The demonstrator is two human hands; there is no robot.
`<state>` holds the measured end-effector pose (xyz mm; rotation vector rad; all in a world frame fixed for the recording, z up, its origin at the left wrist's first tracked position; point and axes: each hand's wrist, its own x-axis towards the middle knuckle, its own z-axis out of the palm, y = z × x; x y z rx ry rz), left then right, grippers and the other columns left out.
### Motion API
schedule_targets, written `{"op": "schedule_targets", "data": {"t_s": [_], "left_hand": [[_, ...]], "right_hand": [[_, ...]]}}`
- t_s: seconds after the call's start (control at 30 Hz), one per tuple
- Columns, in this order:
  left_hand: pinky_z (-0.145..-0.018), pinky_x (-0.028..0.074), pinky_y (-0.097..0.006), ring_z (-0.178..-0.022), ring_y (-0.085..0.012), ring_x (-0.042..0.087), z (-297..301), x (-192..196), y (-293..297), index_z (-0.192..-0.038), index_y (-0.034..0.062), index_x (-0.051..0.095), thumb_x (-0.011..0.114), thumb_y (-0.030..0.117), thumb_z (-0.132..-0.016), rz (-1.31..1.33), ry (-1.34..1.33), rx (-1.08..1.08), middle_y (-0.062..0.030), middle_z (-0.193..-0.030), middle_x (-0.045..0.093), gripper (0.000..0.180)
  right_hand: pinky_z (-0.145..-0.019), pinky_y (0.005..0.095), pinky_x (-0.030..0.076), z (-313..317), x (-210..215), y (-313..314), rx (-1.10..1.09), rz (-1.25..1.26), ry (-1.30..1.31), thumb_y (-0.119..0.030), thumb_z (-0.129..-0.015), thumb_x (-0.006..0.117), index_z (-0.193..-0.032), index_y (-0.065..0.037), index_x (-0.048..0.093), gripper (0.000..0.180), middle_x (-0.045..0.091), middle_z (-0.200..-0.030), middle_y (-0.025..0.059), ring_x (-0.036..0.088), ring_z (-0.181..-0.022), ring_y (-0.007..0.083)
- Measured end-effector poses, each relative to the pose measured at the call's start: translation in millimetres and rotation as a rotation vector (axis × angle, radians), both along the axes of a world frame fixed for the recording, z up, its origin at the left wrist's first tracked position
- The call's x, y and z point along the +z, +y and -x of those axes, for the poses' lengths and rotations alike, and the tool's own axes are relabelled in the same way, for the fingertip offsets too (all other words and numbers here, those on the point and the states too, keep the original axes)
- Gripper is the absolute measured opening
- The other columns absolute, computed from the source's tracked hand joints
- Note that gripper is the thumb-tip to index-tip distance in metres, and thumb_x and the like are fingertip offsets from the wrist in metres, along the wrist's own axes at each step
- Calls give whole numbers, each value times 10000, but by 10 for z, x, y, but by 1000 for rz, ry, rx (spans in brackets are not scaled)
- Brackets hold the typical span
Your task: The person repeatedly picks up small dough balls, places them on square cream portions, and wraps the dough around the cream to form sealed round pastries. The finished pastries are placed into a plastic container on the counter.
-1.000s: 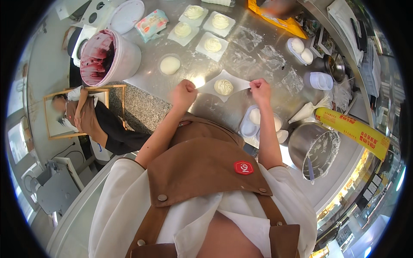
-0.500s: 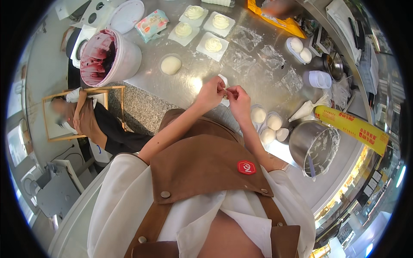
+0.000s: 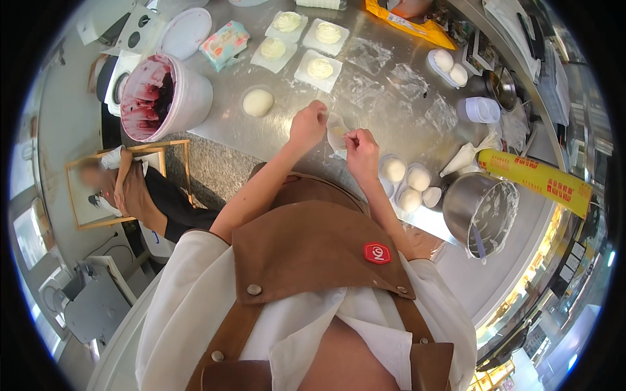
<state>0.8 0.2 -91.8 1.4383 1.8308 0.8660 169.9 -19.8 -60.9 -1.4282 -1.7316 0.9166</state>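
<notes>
A small, pale, translucent piece, perhaps a thin wrapper or shallow cup, lies at the table's near edge between my hands. My right hand is closed in a pinch at its right edge. To the left of it, my left hand has its fingers pressed together; whatever they hold is hidden. Just right of my right hand, several round white dough-like balls sit in clear plastic cups. Another white ball rests alone beyond my left hand. Farther back are several white squares topped with piped cream swirls.
A white tub smeared dark red stands at the left. On the right are a steel bowl, a piping bag and a yellow roll box. White smears mark the metal table. A person in a brown apron appears at the left.
My hands, close together before, have moved apart. The left hand has gone up and left, exposing the pale piece. The right hand has stayed nearly in place.
</notes>
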Motion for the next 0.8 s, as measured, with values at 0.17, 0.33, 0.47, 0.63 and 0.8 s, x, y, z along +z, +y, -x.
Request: {"op": "schedule_targets", "data": {"t_s": [0.17,0.33,0.47,0.63,0.8], "left_hand": [[-689,506,-404,-780,-330,637,-38,-148,235,-885,74,597,661,72,-782,-106,253,-179,-123,-783,650,122],[-670,504,-390,-759,-290,653,187,-135,324,-838,63,591,698,71,-773,73,117,-209,-115,-795,662,126],[-655,509,-370,-718,-285,653,325,94,170,-875,58,602,696,43,-779,26,7,-192,-125,-787,663,134],[-667,514,-363,-707,-283,640,91,511,-43,-967,52,610,672,27,-790,60,-97,-449,-124,-779,653,189],[-671,510,-374,-722,-296,639,-18,416,-113,-981,39,602,658,32,-797,18,-186,-505,-136,-805,654,192]], "right_hand": [[-627,366,519,24,2,-21,-18,-24,-57,35,-821,639,-837,3,600,53,621,-830,149,646,-703,287],[-640,424,499,7,6,-69,-91,13,-35,32,-804,632,-841,-13,592,71,606,-834,173,619,-734,358],[-647,424,509,-45,76,-85,-96,49,-86,20,-812,632,-864,-22,585,81,622,-855,168,630,-755,356],[-649,420,516,95,134,-41,-78,34,-139,-10,-829,639,-997,-47,552,193,661,-851,142,655,-761,332],[-660,391,518,153,137,-69,-99,73,-171,-17,-855,632,-1120,-60,515,293,686,-834,118,672,-752,299]]}}
